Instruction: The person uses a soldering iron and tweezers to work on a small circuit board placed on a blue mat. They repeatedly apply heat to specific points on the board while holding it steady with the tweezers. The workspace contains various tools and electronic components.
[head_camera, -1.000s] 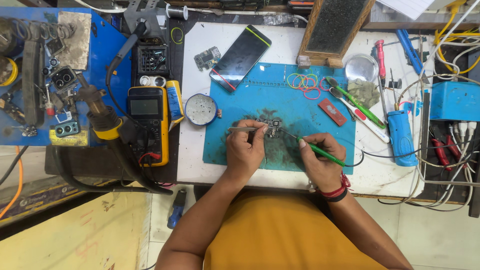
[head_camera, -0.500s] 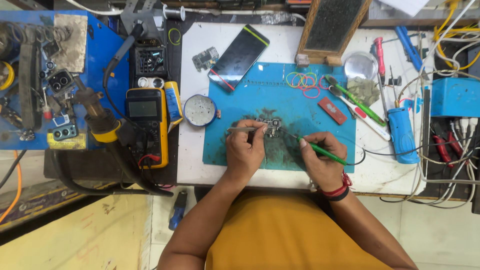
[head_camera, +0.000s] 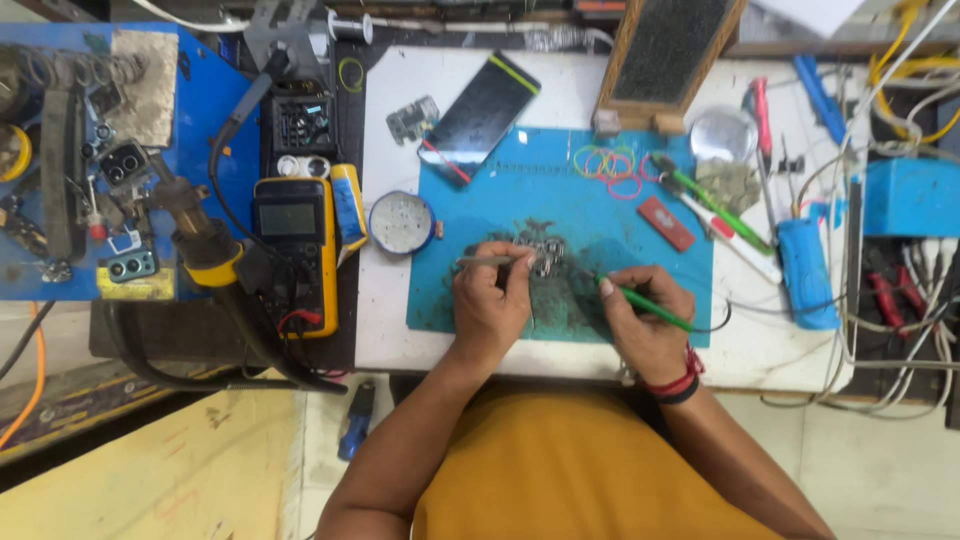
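My left hand (head_camera: 492, 302) grips thin metal tweezers (head_camera: 487, 260) whose tips rest on a small circuit part (head_camera: 547, 256) lying on the blue work mat (head_camera: 520, 190). My right hand (head_camera: 645, 318) holds a green-handled soldering iron (head_camera: 640, 302), its tip angled up-left toward the same part. Both hands rest on the stained middle of the mat, close together.
A round tin (head_camera: 400, 223), yellow multimeter (head_camera: 293, 250) and hot-air handle (head_camera: 205, 245) sit left of the mat. A dark phone (head_camera: 486, 105), coloured rubber bands (head_camera: 608, 163), a red piece (head_camera: 666, 223), green tool (head_camera: 712, 206), blue cylinder (head_camera: 805, 272) and tangled cables (head_camera: 900, 300) lie behind and right.
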